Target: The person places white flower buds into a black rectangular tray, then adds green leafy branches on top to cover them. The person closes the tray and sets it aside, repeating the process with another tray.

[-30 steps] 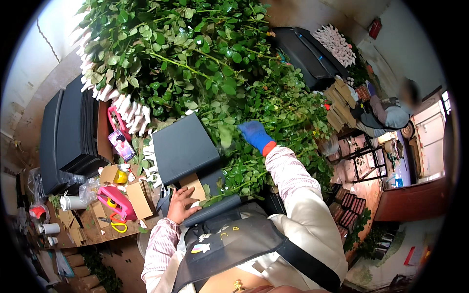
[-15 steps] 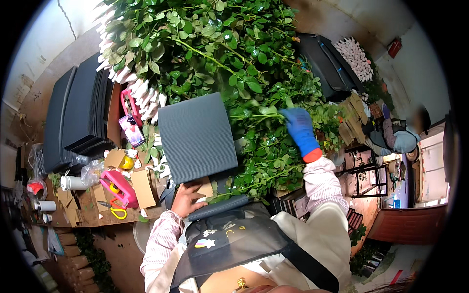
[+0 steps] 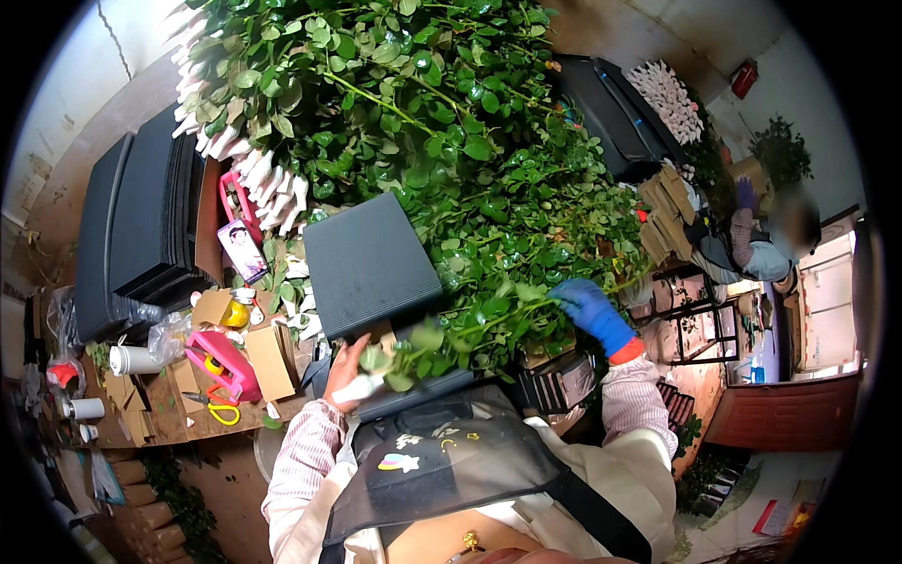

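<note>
My right hand point(image 3: 592, 312), in a blue glove, is closed on a leafy green rose stem point(image 3: 512, 315). The stem stretches leftward, slightly blurred, over dark corrugated material, with a white-covered head point(image 3: 360, 386) at its left end. That head lies against my bare left hand point(image 3: 346, 371), whose fingers are stretched out by the near edge of a dark grey corrugated board point(image 3: 371, 268). A rolled or folded dark sheet point(image 3: 413, 395) lies in front of my apron. Beyond the board, a big heap of leafy stems point(image 3: 451, 141) spreads over the table, with white-covered heads point(image 3: 272, 188) along its left side.
Stacked dark boards point(image 3: 155, 221) stand at the left. Near them are a pink holder point(image 3: 224, 365), yellow-handled scissors point(image 3: 223, 410), cardboard pieces point(image 3: 274, 362) and a white cup point(image 3: 134, 358). At the right, another person point(image 3: 761, 240) works beside more wrapped flowers point(image 3: 665, 101).
My right hand has come nearer with the stem, drawing it across the dark board area. My left fingers have straightened, and the stem's white-covered head now lies against that hand.
</note>
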A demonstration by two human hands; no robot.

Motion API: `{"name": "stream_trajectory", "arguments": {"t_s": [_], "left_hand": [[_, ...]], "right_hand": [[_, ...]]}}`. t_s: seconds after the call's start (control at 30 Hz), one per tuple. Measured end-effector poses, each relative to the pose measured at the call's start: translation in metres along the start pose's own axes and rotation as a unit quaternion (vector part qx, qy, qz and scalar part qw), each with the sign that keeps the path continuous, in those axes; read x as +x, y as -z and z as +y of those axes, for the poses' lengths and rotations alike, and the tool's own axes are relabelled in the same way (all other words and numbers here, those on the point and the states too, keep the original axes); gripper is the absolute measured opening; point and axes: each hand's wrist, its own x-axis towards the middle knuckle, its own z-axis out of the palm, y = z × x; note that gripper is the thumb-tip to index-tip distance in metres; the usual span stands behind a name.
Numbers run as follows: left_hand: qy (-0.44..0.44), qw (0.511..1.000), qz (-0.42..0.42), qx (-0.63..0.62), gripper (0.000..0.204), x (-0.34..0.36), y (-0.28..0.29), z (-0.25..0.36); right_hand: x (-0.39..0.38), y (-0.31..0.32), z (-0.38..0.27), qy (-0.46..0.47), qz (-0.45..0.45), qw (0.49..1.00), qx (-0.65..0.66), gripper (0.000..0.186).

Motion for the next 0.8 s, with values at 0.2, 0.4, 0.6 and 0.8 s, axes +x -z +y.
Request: {"name": "stream_trajectory", "arguments": {"t_s": [0.2,0.4,0.6,0.8], "left_hand": [[-0.036,0.999,-0.015,-0.009,0.080,0.001,0.012,0.015],[-0.001,0.998,0.017,-0.055,0.083,-0.004,0.009,0.013],[-0.010,1.000,0.009,-0.009,0.072,-0.007,0.006,0.009],[-0.007,0.999,-0.045,0.020,0.065,0.002,0.012,0.016]], "right_hand": [[0.006,-0.049,0.026,-0.038,-0.149,0.969,-0.192,0.027],[0.073,-0.040,0.019,-0.128,-0.357,0.873,-0.307,0.030],[0.085,-0.068,0.040,-0.035,-0.371,0.860,-0.348,0.015],[0.168,0.009,-0.028,-0.110,-0.284,0.935,-0.182,0.043]]}}
